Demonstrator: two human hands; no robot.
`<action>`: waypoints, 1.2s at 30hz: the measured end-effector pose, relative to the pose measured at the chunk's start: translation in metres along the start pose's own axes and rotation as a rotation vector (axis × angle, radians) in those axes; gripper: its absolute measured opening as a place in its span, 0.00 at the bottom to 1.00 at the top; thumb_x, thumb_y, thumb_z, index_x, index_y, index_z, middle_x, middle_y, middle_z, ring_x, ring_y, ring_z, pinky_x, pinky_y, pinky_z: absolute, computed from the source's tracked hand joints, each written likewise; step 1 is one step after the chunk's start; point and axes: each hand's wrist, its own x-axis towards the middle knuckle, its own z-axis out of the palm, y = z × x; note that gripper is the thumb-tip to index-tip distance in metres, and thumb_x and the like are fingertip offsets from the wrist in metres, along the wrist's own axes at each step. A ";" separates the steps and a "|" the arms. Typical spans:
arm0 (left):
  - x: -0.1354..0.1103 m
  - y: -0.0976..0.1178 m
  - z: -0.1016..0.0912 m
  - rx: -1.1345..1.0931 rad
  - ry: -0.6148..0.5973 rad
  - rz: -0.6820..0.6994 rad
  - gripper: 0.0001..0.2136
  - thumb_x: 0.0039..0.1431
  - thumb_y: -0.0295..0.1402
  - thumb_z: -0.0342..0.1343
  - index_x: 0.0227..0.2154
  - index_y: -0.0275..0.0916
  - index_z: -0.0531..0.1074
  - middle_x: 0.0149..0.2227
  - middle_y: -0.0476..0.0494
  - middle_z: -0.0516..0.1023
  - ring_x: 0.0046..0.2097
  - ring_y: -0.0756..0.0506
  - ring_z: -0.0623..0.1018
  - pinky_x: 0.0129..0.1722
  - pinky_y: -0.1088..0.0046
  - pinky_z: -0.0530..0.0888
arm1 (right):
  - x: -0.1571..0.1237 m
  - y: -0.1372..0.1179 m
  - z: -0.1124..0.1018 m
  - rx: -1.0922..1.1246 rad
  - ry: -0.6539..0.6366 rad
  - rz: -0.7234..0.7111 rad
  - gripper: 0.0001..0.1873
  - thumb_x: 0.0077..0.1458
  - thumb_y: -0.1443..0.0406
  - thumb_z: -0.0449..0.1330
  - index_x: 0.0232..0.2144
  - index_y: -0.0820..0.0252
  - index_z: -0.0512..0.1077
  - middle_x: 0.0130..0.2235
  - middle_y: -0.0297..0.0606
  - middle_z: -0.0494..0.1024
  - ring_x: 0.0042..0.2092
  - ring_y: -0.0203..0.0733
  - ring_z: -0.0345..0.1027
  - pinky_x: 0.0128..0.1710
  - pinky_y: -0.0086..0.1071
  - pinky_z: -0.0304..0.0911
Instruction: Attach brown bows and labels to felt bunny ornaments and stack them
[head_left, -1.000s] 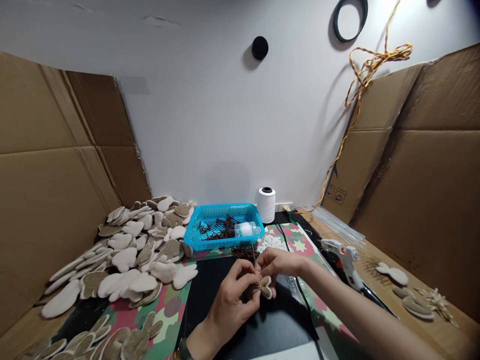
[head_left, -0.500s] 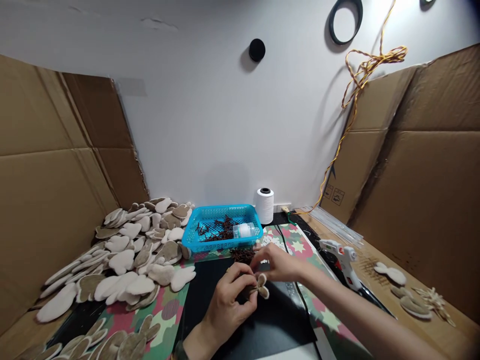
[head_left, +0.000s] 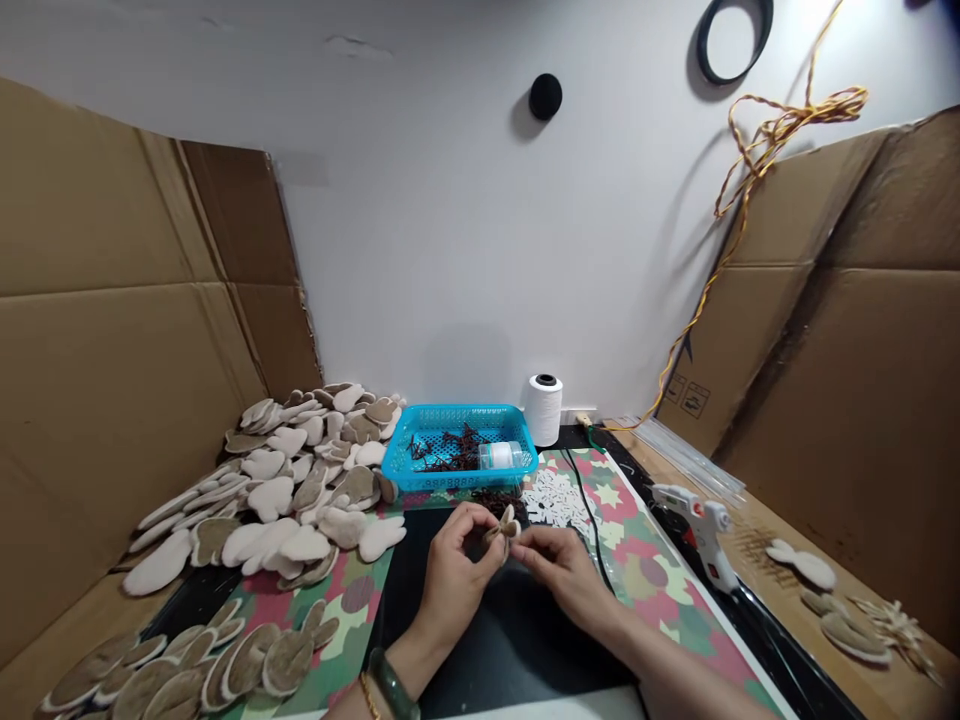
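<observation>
A small rabbit-shaped fabric piece, brown with a white edge and two ear-like lobes, is pinched between the thumb and fingers of my left hand. Close on its right, my right hand has thumb and forefinger pressed together at the piece's lower edge. Whatever lies in that pinch is too small to make out. Both hands are above a black mat. Just beyond the fingers lies a dark brown clump of short strands, with many small white bits to its right.
Fabric pieces are heaped at left, with brown ones nearer. Behind the hands stand a blue basket holding brown strands and a white thread spool. At right are a glue gun, a black cable and cardboard walls.
My right hand has drawn back from the far side to the right of the fabric piece, uncovering the white bits. My left hand has turned the piece upward. The view has shifted left.
</observation>
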 end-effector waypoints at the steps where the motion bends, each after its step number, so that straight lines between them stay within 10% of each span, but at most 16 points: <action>1: 0.000 0.002 -0.001 -0.015 -0.029 0.008 0.03 0.58 0.30 0.57 0.29 0.39 0.73 0.33 0.47 0.74 0.35 0.46 0.75 0.35 0.73 0.73 | 0.011 0.005 -0.005 0.081 -0.040 0.055 0.21 0.60 0.50 0.62 0.27 0.62 0.75 0.22 0.31 0.68 0.24 0.34 0.58 0.25 0.28 0.52; 8: 0.001 -0.007 -0.004 0.169 -0.176 0.295 0.06 0.53 0.22 0.55 0.30 0.39 0.73 0.34 0.46 0.73 0.36 0.46 0.76 0.36 0.74 0.72 | 0.068 -0.032 -0.032 -0.351 -0.292 0.006 0.07 0.54 0.68 0.63 0.25 0.62 0.76 0.24 0.34 0.75 0.26 0.35 0.64 0.27 0.28 0.55; 12: 0.001 -0.014 -0.002 0.250 -0.030 0.224 0.05 0.54 0.24 0.55 0.28 0.40 0.71 0.32 0.47 0.73 0.34 0.46 0.75 0.34 0.73 0.71 | 0.039 -0.043 -0.008 -0.658 -0.131 -0.150 0.08 0.56 0.72 0.58 0.27 0.61 0.75 0.29 0.38 0.77 0.30 0.38 0.66 0.31 0.30 0.56; 17: 0.000 -0.009 0.002 0.165 0.146 0.065 0.02 0.56 0.28 0.57 0.29 0.40 0.71 0.33 0.47 0.75 0.35 0.45 0.76 0.36 0.71 0.73 | 0.009 -0.013 0.021 -0.026 0.208 -0.044 0.14 0.61 0.57 0.62 0.28 0.60 0.77 0.26 0.36 0.74 0.27 0.38 0.64 0.29 0.31 0.58; 22: -0.001 -0.009 0.006 -0.037 0.159 -0.063 0.04 0.58 0.34 0.60 0.31 0.39 0.73 0.34 0.46 0.76 0.35 0.44 0.77 0.36 0.71 0.74 | 0.018 -0.002 0.029 0.551 0.202 0.334 0.25 0.42 0.46 0.74 0.26 0.61 0.74 0.16 0.22 0.57 0.18 0.28 0.42 0.17 0.26 0.41; 30: -0.001 -0.023 0.005 -0.213 0.038 -0.141 0.11 0.60 0.41 0.60 0.30 0.38 0.74 0.30 0.47 0.73 0.31 0.47 0.73 0.30 0.74 0.71 | 0.027 0.003 0.020 0.583 0.138 0.342 0.25 0.38 0.49 0.75 0.22 0.59 0.68 0.15 0.19 0.55 0.17 0.26 0.40 0.15 0.25 0.39; 36: -0.012 -0.004 0.012 0.032 -0.023 0.161 0.02 0.56 0.29 0.59 0.29 0.41 0.74 0.33 0.46 0.75 0.36 0.43 0.77 0.38 0.70 0.75 | 0.062 0.014 0.031 0.337 0.209 0.183 0.25 0.40 0.46 0.72 0.19 0.59 0.69 0.16 0.25 0.61 0.19 0.29 0.48 0.19 0.26 0.46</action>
